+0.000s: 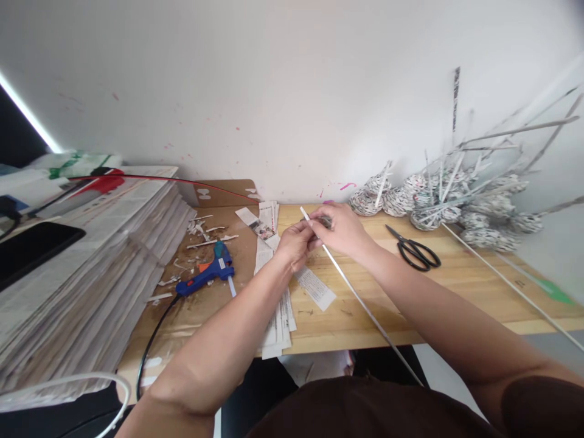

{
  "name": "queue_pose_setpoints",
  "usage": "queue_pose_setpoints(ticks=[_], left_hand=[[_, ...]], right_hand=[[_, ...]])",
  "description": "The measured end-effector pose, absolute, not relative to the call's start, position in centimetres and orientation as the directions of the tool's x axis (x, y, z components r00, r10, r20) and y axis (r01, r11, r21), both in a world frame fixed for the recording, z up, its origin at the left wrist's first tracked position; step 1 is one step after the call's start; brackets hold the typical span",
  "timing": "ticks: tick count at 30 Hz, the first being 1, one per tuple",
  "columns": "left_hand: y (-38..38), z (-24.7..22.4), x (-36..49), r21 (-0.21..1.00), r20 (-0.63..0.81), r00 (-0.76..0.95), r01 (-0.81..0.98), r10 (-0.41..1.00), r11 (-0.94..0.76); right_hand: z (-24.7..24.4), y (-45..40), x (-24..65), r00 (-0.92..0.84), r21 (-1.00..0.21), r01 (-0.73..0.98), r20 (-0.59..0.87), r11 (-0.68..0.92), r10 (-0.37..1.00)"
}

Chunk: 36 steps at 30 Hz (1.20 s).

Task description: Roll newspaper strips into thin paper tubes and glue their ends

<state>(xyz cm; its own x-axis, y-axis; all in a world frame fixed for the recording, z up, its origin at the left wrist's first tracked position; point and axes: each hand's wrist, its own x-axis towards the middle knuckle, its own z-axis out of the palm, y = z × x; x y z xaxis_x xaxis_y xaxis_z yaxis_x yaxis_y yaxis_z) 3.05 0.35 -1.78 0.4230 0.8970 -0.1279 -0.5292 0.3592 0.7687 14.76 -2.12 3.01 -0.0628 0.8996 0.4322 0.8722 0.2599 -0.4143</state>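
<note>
We count two hands, the left hand (294,243) and right hand (342,230), on one thin rod (360,298), plus one blue glue gun (205,274), one pair of black scissors (413,249) and one tall newspaper stack (91,267) on our worktop (456,286).

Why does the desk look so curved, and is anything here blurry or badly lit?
In the head view the wide lens bows the wooden table and stretches the newspaper stack at the edge. Light is soft and even, with faint shadows under the left hand and right hand. A bright strip glares top left; the centre stays sharp.
</note>
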Motion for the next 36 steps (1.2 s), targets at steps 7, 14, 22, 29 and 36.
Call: queue_pose_setpoints(ticks=[7, 14, 22, 29, 36], left_hand=[[0.1, -2.0, 3.5, 0.814, -0.094, 0.394, -0.498, 0.914, 0.298], [0.0, -1.8, 3.3, 0.802, -0.102, 0.400, -0.508, 0.911, 0.313], [0.1, -1.9, 3.3, 0.750, -0.141, 0.392, -0.557, 0.909, 0.357], [0.2, -2.0, 3.2, 0.753, -0.152, 0.367, -0.559, 0.918, 0.348], [0.0, -1.8, 3.3, 0.767, -0.133, 0.383, -0.544, 0.914, 0.340]], right_hand=[[2.8, -0.5, 14.1, 0.060, -0.466, 0.873, 0.395, 0.144, 0.917], [2.6, -0.3, 14.0, 0.080, -0.492, 0.858, 0.405, 0.144, 0.911], [2.4, 0.4, 14.9, 0.146, -0.783, 0.621, 0.139, 0.018, 0.979], [1.7, 0.8, 15.4, 0.080, -0.943, 0.327, -0.029, -0.054, 0.996], [1.6, 0.4, 15.4, 0.097, -0.831, 0.554, 0.130, 0.055, 0.987]])
